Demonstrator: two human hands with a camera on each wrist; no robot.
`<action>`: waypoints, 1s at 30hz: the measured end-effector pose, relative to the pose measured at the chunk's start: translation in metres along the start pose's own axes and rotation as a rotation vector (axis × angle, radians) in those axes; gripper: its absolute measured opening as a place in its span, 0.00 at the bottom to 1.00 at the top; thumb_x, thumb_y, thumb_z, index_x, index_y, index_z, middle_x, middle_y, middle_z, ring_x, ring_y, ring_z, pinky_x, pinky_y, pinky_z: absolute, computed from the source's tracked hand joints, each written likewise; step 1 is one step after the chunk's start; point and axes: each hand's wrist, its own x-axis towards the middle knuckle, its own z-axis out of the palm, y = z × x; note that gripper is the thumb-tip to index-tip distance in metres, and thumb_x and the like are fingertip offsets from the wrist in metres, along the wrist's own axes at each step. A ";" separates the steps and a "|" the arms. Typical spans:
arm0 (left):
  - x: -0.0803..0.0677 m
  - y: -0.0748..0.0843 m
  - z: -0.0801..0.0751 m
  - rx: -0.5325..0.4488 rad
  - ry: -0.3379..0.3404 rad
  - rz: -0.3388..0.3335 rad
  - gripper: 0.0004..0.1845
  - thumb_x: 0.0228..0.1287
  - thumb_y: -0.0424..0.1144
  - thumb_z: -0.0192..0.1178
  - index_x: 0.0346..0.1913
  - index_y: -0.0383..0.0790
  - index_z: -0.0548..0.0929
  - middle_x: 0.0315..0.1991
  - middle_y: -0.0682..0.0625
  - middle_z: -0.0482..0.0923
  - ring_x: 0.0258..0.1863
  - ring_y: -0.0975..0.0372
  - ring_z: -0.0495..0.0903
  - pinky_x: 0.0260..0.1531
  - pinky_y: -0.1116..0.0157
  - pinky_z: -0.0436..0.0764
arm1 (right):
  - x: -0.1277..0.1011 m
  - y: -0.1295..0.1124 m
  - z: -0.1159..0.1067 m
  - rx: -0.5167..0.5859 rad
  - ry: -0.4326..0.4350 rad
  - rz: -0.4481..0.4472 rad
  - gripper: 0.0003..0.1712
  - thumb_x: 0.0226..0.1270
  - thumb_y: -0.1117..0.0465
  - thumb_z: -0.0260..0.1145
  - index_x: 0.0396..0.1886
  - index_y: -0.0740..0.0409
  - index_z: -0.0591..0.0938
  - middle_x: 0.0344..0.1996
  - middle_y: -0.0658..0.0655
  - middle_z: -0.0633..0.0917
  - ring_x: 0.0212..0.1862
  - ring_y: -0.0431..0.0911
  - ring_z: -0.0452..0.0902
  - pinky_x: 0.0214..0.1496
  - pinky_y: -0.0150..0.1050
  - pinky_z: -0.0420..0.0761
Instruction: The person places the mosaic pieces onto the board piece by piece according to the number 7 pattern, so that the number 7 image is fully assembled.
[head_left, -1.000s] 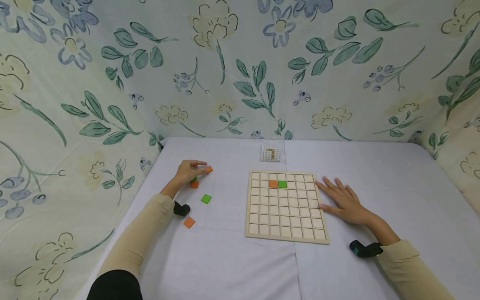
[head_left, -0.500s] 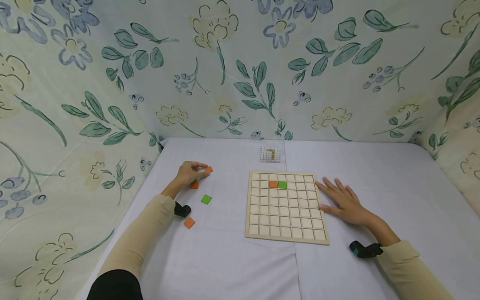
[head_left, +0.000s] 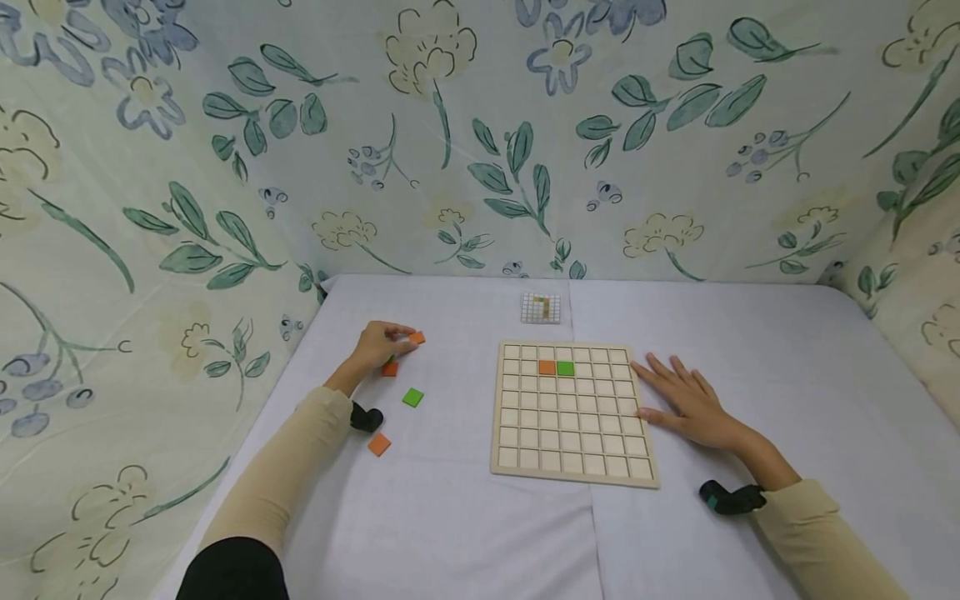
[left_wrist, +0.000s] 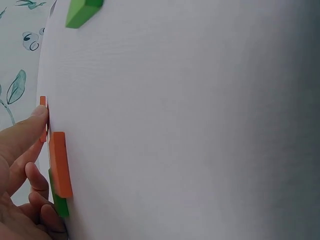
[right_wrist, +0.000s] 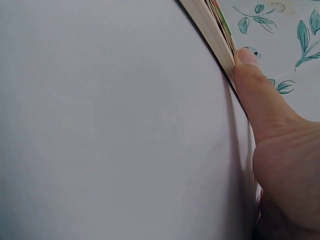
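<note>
A wooden grid board (head_left: 573, 450) lies mid-table with an orange tile (head_left: 547, 367) and a green tile (head_left: 566, 367) side by side in its second row. My left hand (head_left: 405, 337) is at the far left, with curled fingertips pinching a small orange tile (head_left: 417, 337) on the cloth. In the left wrist view a fingertip (left_wrist: 37, 117) touches that tile's (left_wrist: 43, 102) edge. Another orange tile (left_wrist: 60, 164) and a green one (left_wrist: 61, 206) lie by the curled fingers. My right hand (head_left: 678, 392) lies flat beside the board, its thumb (right_wrist: 255, 90) against the board's right edge (right_wrist: 212, 27).
Loose tiles lie left of the board: an orange one (head_left: 388, 368), a green one (head_left: 412, 397) and an orange one (head_left: 378, 444). A small pattern card (head_left: 540, 307) sits behind the board. Floral cloth walls (head_left: 480, 150) close in the white table on three sides.
The left hand's fingers have curled slightly tighter at the orange tile. The right hand and the board have not moved.
</note>
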 end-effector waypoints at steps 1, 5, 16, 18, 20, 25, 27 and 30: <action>0.000 0.000 0.000 0.002 0.000 -0.001 0.21 0.64 0.40 0.70 0.57 0.35 0.84 0.60 0.37 0.76 0.59 0.48 0.72 0.60 0.50 0.70 | 0.000 0.001 0.000 0.000 -0.001 0.000 0.46 0.70 0.43 0.64 0.80 0.52 0.56 0.77 0.70 0.49 0.75 0.71 0.31 0.68 0.70 0.30; 0.000 0.001 -0.001 0.006 0.000 -0.009 0.21 0.64 0.41 0.70 0.57 0.35 0.84 0.58 0.37 0.76 0.57 0.49 0.72 0.59 0.50 0.71 | 0.000 0.002 0.000 -0.005 -0.002 0.003 0.46 0.70 0.43 0.64 0.80 0.52 0.56 0.77 0.70 0.49 0.75 0.71 0.31 0.68 0.71 0.30; 0.002 0.008 -0.006 -0.023 -0.002 -0.021 0.20 0.64 0.41 0.70 0.57 0.37 0.84 0.62 0.37 0.72 0.61 0.47 0.67 0.61 0.49 0.68 | 0.001 0.000 -0.001 -0.014 -0.005 0.000 0.46 0.69 0.43 0.65 0.80 0.52 0.57 0.77 0.70 0.50 0.75 0.71 0.32 0.67 0.71 0.33; 0.002 0.010 -0.007 -0.014 -0.002 -0.018 0.21 0.64 0.42 0.70 0.58 0.38 0.84 0.61 0.37 0.72 0.60 0.47 0.67 0.59 0.49 0.69 | 0.001 0.001 -0.001 -0.013 -0.004 0.002 0.46 0.69 0.43 0.65 0.80 0.52 0.57 0.77 0.70 0.50 0.75 0.71 0.32 0.67 0.71 0.32; 0.002 0.013 -0.007 -0.008 -0.002 -0.014 0.21 0.64 0.42 0.70 0.58 0.39 0.84 0.61 0.38 0.72 0.60 0.47 0.67 0.57 0.50 0.71 | 0.001 0.002 0.000 -0.010 -0.001 0.002 0.46 0.70 0.43 0.65 0.80 0.52 0.57 0.77 0.70 0.50 0.75 0.71 0.32 0.68 0.71 0.32; 0.000 0.022 -0.007 0.003 -0.015 0.013 0.22 0.64 0.41 0.70 0.59 0.39 0.84 0.60 0.39 0.74 0.59 0.48 0.68 0.56 0.52 0.71 | 0.001 0.003 0.002 -0.002 0.006 -0.005 0.46 0.70 0.43 0.65 0.80 0.51 0.57 0.77 0.70 0.50 0.75 0.71 0.32 0.68 0.70 0.31; -0.001 0.027 -0.007 0.009 -0.024 0.039 0.21 0.64 0.42 0.70 0.59 0.39 0.84 0.60 0.39 0.74 0.58 0.48 0.68 0.54 0.52 0.71 | 0.000 0.003 0.002 -0.001 0.008 -0.006 0.46 0.69 0.43 0.65 0.80 0.51 0.57 0.77 0.70 0.50 0.75 0.71 0.32 0.68 0.71 0.31; -0.002 0.035 -0.006 0.021 -0.034 0.082 0.21 0.64 0.42 0.70 0.58 0.40 0.85 0.58 0.39 0.75 0.54 0.49 0.69 0.49 0.55 0.71 | 0.001 0.003 0.001 -0.004 0.004 -0.001 0.46 0.70 0.42 0.65 0.80 0.51 0.57 0.77 0.70 0.49 0.75 0.71 0.31 0.68 0.70 0.31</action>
